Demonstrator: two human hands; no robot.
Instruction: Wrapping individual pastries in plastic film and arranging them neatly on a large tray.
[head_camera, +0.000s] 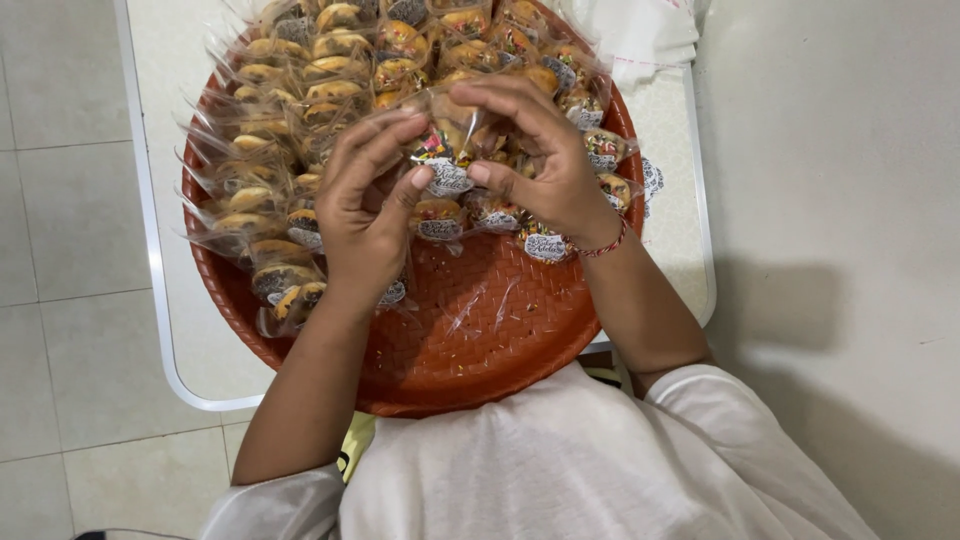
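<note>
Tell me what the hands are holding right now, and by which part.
Both hands, left hand and right hand, pinch one small clear-wrapped pastry packet by its top edge, above the red woven tray.

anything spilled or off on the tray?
Small coloured sprinkle crumbs lie scattered on the bare front part of the round orange woven tray, loose from the clear-wrapped pastries. Nothing else stands out.

the round woven plastic tray (480, 350) is rust red with a basket-weave pattern. the clear-wrapped golden-brown pastries (330, 90) carry multicoloured sprinkles and white round labels with dark print. the speckled cream bench (200, 340) has a pale grey rim. a red-and-white thread bracelet (605, 245) circles the right wrist.
</note>
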